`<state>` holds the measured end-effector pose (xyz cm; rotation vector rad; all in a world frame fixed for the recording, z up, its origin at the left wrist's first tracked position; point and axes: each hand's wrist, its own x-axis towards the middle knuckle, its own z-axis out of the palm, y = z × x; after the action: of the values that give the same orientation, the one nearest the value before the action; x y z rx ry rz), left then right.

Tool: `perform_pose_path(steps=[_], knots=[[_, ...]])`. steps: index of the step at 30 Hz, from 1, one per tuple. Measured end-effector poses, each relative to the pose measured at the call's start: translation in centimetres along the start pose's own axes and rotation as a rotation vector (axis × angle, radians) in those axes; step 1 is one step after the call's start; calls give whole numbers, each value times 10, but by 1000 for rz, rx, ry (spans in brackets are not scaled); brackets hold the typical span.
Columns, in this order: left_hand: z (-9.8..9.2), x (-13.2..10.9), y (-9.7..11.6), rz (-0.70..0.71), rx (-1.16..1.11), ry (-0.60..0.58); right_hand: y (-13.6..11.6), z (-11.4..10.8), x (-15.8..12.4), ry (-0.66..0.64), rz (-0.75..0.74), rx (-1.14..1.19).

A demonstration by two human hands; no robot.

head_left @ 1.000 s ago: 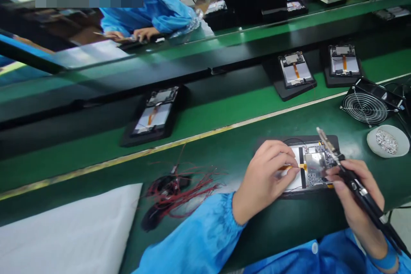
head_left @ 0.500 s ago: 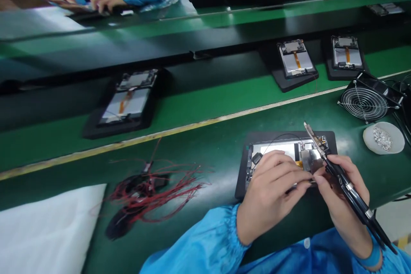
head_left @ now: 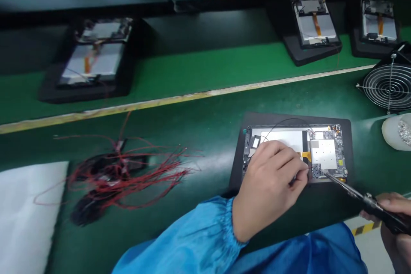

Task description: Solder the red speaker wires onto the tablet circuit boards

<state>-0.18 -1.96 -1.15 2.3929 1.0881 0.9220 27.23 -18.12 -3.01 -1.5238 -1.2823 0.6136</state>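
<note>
An opened tablet lies face down on a black mat, showing a circuit board with a metal shield and a white panel. My left hand rests across the tablet, its fingertips pinched at the board's lower edge, near an orange flex strip. Whether they hold anything is hidden. My right hand, at the right edge, grips a soldering iron. Its tip reaches the board's lower edge.
A tangle of red wires lies left of the mat, beyond it a white sheet. A caged fan and a white dish of metal scraps stand to the right. Several other tablets sit on the green belt behind.
The view has tilted down and shifted. My right hand moved right, lowering the iron from above the board to its lower edge. The shield and board now show more fully.
</note>
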Motion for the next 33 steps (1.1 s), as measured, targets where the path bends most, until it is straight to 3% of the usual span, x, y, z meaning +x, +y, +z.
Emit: perform_pose_path(steps=[4,9,18,25,33], knots=[[-3,-1,3,6,-4,-3,-16,7,7,-79,-89,-127],[-1,-2,3,8,6,5,-38,25,19,-19,-49,-149],[-2,-2,5,-7,21,-11,-44,28,28,-61,-80,-169],[-2,1,8,4,44,3,-23,10,15,-46,-99,-160],[-2,-1,5,-2,46,-6,-9,0,5,25,8,-109]])
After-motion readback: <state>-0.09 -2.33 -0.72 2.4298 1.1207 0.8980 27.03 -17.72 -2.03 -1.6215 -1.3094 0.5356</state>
